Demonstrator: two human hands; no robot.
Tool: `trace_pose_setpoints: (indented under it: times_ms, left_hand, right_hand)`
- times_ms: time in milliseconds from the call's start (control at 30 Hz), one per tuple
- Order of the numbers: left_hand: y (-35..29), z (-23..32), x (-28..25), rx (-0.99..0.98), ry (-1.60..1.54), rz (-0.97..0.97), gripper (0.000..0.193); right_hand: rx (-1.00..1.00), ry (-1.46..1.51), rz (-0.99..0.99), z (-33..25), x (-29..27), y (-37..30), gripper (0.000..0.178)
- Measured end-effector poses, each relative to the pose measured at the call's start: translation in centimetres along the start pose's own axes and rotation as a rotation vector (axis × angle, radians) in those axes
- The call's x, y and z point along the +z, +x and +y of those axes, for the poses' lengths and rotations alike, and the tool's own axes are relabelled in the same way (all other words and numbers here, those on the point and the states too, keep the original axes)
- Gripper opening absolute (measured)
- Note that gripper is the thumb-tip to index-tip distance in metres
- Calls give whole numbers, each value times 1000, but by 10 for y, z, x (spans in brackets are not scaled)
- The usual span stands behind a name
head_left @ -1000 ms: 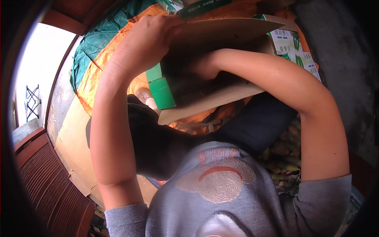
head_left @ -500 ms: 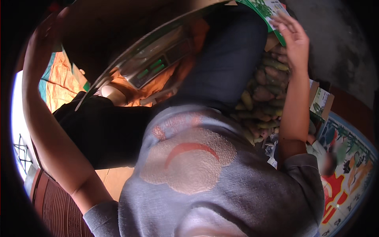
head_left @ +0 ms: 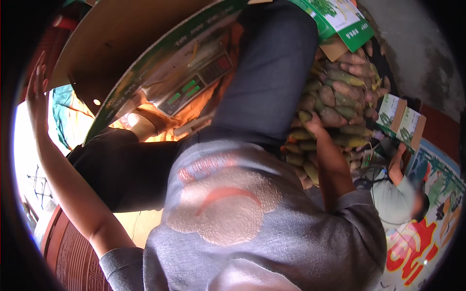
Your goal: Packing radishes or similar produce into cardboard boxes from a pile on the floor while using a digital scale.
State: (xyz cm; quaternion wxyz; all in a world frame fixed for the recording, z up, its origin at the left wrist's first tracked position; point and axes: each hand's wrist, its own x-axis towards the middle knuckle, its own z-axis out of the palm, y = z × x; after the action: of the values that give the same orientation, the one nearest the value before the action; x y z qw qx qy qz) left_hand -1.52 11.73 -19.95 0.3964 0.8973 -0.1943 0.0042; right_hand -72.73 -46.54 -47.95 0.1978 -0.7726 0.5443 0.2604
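At the right, my right hand [head_left: 314, 125] reaches into a pile of long, green and purplish-brown vegetables [head_left: 342, 89]. Its fingers close around one greenish vegetable [head_left: 305, 117] at the near side of the pile; their tips are partly hidden. Far to the left, my left hand [head_left: 38, 89] is raised with fingers stretched out and nothing in it. It is beside the outer edge of a large cardboard box [head_left: 82, 46]; whether it touches the cardboard I cannot tell. The box's near flap [head_left: 165, 60] has a green printed border.
Beyond the near flap, a scale [head_left: 182, 97] with lit green displays rests by an orange sheet [head_left: 167, 130]. Green-and-white printed cartons [head_left: 347, 24] lie beyond the pile, more [head_left: 402, 121] to its right. Another person [head_left: 395, 199] is at the right, beside a colourful printed panel [head_left: 412, 252].
My right hand has come down from the printed carton to the vegetable pile and grasped one. My left hand has moved off the box's edge, and the near flap has shifted.
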Motion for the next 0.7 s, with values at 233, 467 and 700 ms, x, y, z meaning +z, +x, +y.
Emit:
trace_pose_setpoints:
  times_ms: [233, 467, 700]
  left_hand:
    - [-14, 9, -5, -132, -208, 80, 48]
    - [8, 7, 9, -105, -263, 192, 48]
    - [9, 20, 9, -59, -185, 165, 53]
  right_hand:
    - [102, -389, -182, -30, 2, -34, 102]
    - [25, -517, 26, 27, 40, -34, 93]
    - [-29, -323, -43, -23, 16, -37, 82]
